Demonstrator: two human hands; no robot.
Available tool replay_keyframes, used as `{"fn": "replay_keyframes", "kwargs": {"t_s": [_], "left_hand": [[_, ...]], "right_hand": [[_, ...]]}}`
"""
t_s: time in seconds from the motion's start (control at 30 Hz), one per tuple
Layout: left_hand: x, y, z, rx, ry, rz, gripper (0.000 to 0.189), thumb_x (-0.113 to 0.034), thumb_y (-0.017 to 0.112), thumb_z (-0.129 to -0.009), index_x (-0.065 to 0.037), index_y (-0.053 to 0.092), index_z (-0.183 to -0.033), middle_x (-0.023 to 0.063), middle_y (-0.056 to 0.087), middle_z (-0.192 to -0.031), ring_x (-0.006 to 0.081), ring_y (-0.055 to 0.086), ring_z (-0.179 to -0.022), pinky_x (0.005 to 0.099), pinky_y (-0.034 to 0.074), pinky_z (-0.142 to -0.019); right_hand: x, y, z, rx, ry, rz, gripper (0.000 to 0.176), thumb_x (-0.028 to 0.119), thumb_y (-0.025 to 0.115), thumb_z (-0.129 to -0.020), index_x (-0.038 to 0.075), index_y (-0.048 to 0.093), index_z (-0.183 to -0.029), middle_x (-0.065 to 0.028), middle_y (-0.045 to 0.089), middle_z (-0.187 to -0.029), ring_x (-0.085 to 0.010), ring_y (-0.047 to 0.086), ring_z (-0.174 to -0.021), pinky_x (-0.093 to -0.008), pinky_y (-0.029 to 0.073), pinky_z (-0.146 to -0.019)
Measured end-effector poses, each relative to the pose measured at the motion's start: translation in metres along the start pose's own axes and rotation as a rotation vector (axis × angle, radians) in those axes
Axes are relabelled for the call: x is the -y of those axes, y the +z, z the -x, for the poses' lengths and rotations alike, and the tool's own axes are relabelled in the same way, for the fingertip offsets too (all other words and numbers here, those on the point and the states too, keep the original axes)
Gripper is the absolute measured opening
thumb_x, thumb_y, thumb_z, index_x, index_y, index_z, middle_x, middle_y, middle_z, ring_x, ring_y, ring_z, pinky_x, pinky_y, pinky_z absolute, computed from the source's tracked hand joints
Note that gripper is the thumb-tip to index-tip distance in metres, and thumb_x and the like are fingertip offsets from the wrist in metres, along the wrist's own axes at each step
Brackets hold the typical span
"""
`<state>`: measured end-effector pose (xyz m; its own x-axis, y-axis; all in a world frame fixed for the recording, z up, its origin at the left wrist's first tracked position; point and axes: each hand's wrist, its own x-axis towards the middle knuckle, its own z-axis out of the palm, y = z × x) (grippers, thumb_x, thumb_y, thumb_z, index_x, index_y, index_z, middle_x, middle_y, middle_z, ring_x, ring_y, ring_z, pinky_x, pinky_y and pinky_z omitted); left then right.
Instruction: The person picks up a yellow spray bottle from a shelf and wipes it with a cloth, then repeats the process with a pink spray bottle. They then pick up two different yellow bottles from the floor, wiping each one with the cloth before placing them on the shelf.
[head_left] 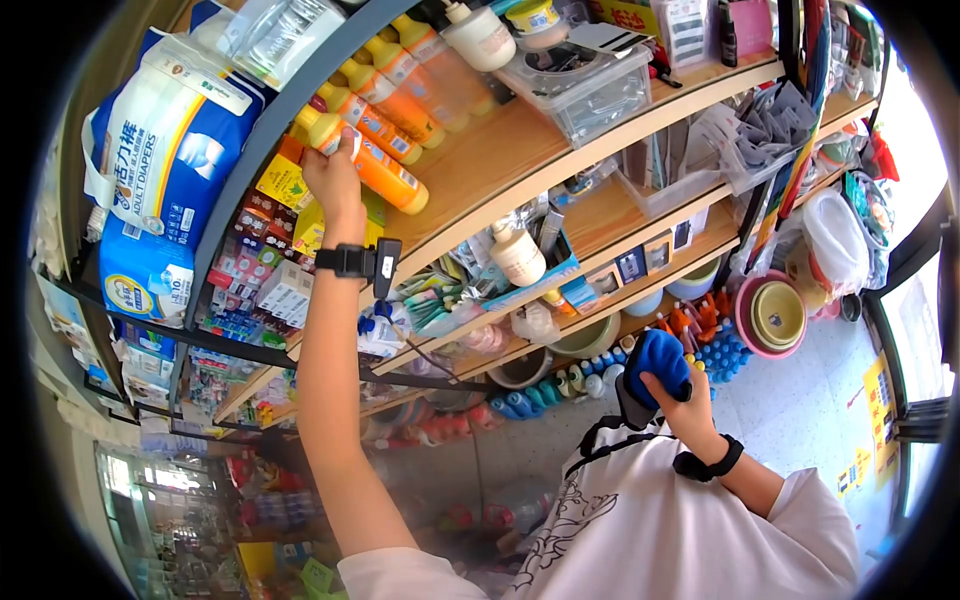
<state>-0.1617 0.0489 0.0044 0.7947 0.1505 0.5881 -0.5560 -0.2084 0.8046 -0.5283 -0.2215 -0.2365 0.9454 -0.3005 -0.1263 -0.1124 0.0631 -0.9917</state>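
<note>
My left hand (pixel 335 180) is closed around an orange bottle (pixel 375 172) with a yellow cap, which lies tilted at the front of the upper wooden shelf. Several similar orange bottles (pixel 372 118) stand in a row just behind it. Low on the right, in front of my body, my right hand (pixel 687 408) grips a bunched blue cloth (pixel 660 362) with a dark grey part hanging at its left side. Black bands sit on both wrists, and the left one carries a small dark device (pixel 386 266).
Packs of adult diapers (pixel 175 140) fill the shelf on the left, past a grey upright. A clear plastic box (pixel 590 95) and a white pump bottle (pixel 480 38) share the upper shelf (pixel 480 160). Lower shelves hold small goods; stacked basins (pixel 775 315) stand at right.
</note>
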Motion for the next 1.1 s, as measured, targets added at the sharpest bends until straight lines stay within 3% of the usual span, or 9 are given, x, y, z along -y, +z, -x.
{"fn": "replay_keyframes", "kwargs": {"t_s": [0.07, 0.27, 0.47, 0.63, 0.77, 0.83, 0.97, 1.03, 1.1], "left_hand": [[0.026, 0.003, -0.017, -0.107, 0.161, -0.130, 0.029, -0.013, 0.071, -0.089, 0.004, 0.061, -0.111, 0.0138, 0.066, -0.113, 0.0247, 0.063, -0.100, 0.0366, 0.047, -0.089], [0.048, 0.005, -0.052, -0.224, 0.165, -0.504, 0.044, -0.023, 0.077, -0.083, 0.006, 0.060, -0.112, 0.0239, 0.066, -0.114, 0.0385, 0.065, -0.105, 0.0414, 0.050, -0.088], [0.042, 0.013, -0.065, -0.371, 0.082, -0.826, 0.052, -0.026, 0.081, -0.079, 0.009, 0.060, -0.111, 0.0262, 0.066, -0.111, 0.0406, 0.064, -0.103, 0.0431, 0.051, -0.089], [0.079, -0.002, -0.096, -0.338, 0.137, -0.824, 0.057, -0.025, 0.083, -0.078, 0.013, 0.057, -0.111, 0.0313, 0.060, -0.114, 0.0437, 0.058, -0.109, 0.0442, 0.050, -0.089], [0.065, 0.013, -0.082, -0.389, 0.038, -0.823, 0.068, -0.020, 0.078, -0.082, 0.014, 0.041, -0.127, 0.0343, 0.048, -0.124, 0.0446, 0.053, -0.114, 0.0455, 0.049, -0.092], [0.051, 0.022, -0.065, -0.415, 0.038, -0.856, 0.071, -0.017, 0.076, -0.083, 0.014, 0.034, -0.132, 0.0347, 0.045, -0.127, 0.0444, 0.053, -0.115, 0.0460, 0.049, -0.093], [0.050, 0.020, -0.060, -0.353, 0.212, -0.956, 0.073, -0.009, 0.069, -0.086, 0.014, 0.024, -0.139, 0.0338, 0.040, -0.133, 0.0444, 0.051, -0.117, 0.0459, 0.050, -0.095], [0.048, 0.018, -0.059, -0.311, 0.273, -1.052, 0.072, -0.007, 0.067, -0.086, 0.014, 0.023, -0.140, 0.0334, 0.040, -0.134, 0.0443, 0.051, -0.119, 0.0451, 0.050, -0.095], [0.038, 0.023, -0.052, -0.267, 0.227, -1.044, 0.073, -0.003, 0.065, -0.084, 0.016, 0.022, -0.141, 0.0338, 0.038, -0.137, 0.0454, 0.048, -0.122, 0.0451, 0.048, -0.098]], "right_hand": [[0.005, -0.004, -0.001, -0.005, 0.018, 0.017, 0.032, 0.021, 0.079, -0.085, -0.001, 0.067, -0.105, -0.0053, 0.069, -0.092, -0.0108, 0.060, -0.083, -0.0266, 0.048, -0.078], [0.012, -0.010, -0.009, -0.067, -0.145, 0.007, 0.020, 0.015, 0.074, -0.087, -0.003, 0.068, -0.093, -0.0044, 0.067, -0.071, -0.0078, 0.053, -0.061, -0.0247, 0.045, -0.060], [-0.024, -0.022, -0.016, -0.173, -0.105, -0.008, 0.030, 0.021, 0.079, -0.084, -0.001, 0.067, -0.101, -0.0076, 0.066, -0.082, -0.0137, 0.057, -0.071, -0.0279, 0.047, -0.070], [-0.026, -0.035, -0.022, -0.145, -0.025, 0.040, 0.023, 0.015, 0.075, -0.086, -0.002, 0.067, -0.100, -0.0008, 0.067, -0.086, -0.0077, 0.058, -0.078, -0.0248, 0.048, -0.075], [-0.035, -0.036, -0.024, -0.169, -0.052, 0.060, 0.024, 0.015, 0.075, -0.087, -0.002, 0.067, -0.101, -0.0010, 0.068, -0.087, -0.0073, 0.058, -0.079, -0.0249, 0.048, -0.076], [-0.036, -0.038, -0.025, -0.118, 0.080, -0.008, 0.042, 0.027, 0.082, -0.081, 0.000, 0.066, -0.108, -0.0144, 0.064, -0.101, -0.0233, 0.060, -0.093, -0.0332, 0.045, -0.087], [-0.034, -0.036, -0.026, -0.130, 0.077, 0.011, 0.041, 0.026, 0.082, -0.081, 0.000, 0.067, -0.108, -0.0150, 0.065, -0.102, -0.0232, 0.060, -0.094, -0.0329, 0.045, -0.087], [-0.034, -0.033, -0.027, -0.162, -0.067, 0.079, 0.026, 0.017, 0.076, -0.086, -0.002, 0.067, -0.102, -0.0020, 0.068, -0.088, -0.0076, 0.059, -0.080, -0.0245, 0.049, -0.077], [-0.024, -0.033, -0.028, -0.144, -0.046, 0.063, 0.027, 0.017, 0.077, -0.086, -0.002, 0.067, -0.103, -0.0024, 0.068, -0.089, -0.0079, 0.059, -0.080, -0.0246, 0.049, -0.077]]}}
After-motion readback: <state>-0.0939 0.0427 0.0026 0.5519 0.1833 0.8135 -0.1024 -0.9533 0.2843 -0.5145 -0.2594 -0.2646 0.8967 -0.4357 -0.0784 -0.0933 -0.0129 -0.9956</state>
